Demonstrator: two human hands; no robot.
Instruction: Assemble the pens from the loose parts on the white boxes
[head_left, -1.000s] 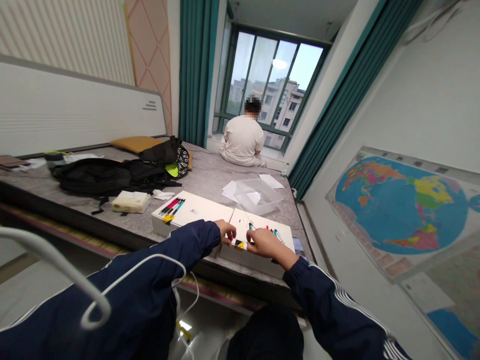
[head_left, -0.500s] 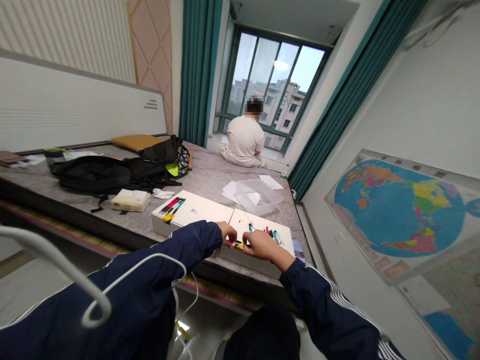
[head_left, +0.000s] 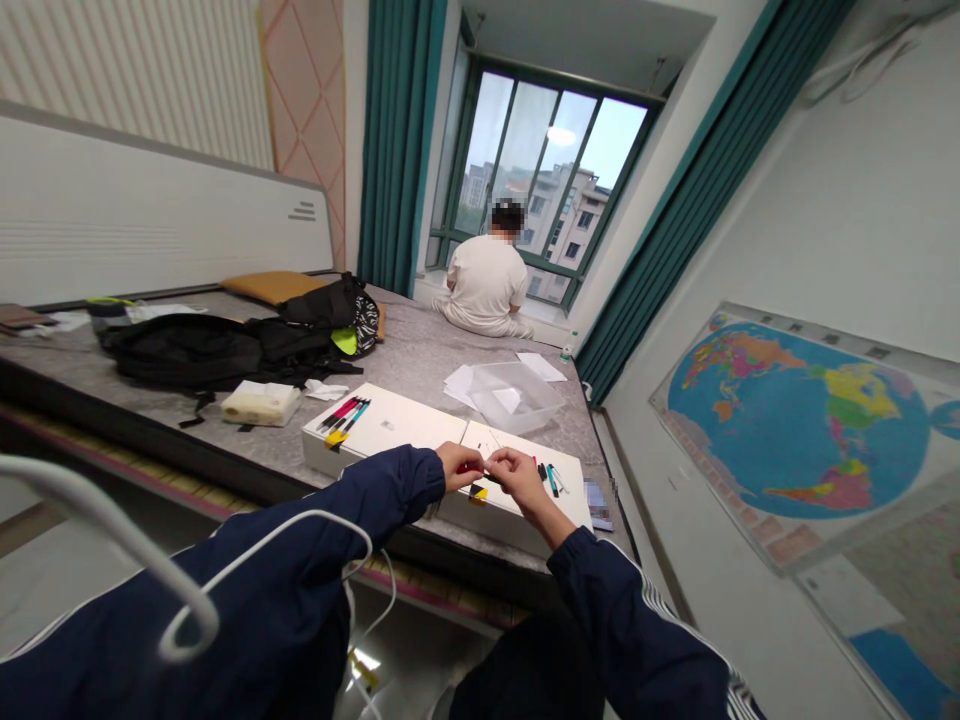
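Observation:
My left hand (head_left: pixel 459 465) and my right hand (head_left: pixel 512 472) meet just above the right white box (head_left: pixel 525 500). Both pinch a small pen-like thing with a red part (head_left: pixel 474 467) between them; its exact kind is too small to tell. A yellow and black tag (head_left: pixel 477 492) lies on the box under my hands. Loose pens (head_left: pixel 550 476) in teal, black and red lie on that box beyond my right hand. The left white box (head_left: pixel 397 428) bears a neat row of coloured pens (head_left: pixel 345 413) and a yellow tag.
A clear plastic tub (head_left: pixel 516 392) and loose papers (head_left: pixel 459 380) lie behind the boxes on the grey bed. Black bags (head_left: pixel 217 350) and a small pale box (head_left: pixel 261 403) lie to the left. Another person (head_left: pixel 487 280) sits facing the window. A world map (head_left: pixel 810 410) leans on the right wall.
Both hands have lifted off the right box and come together, holding a small red-tipped piece between them. The yellow and black tag stays on the box.

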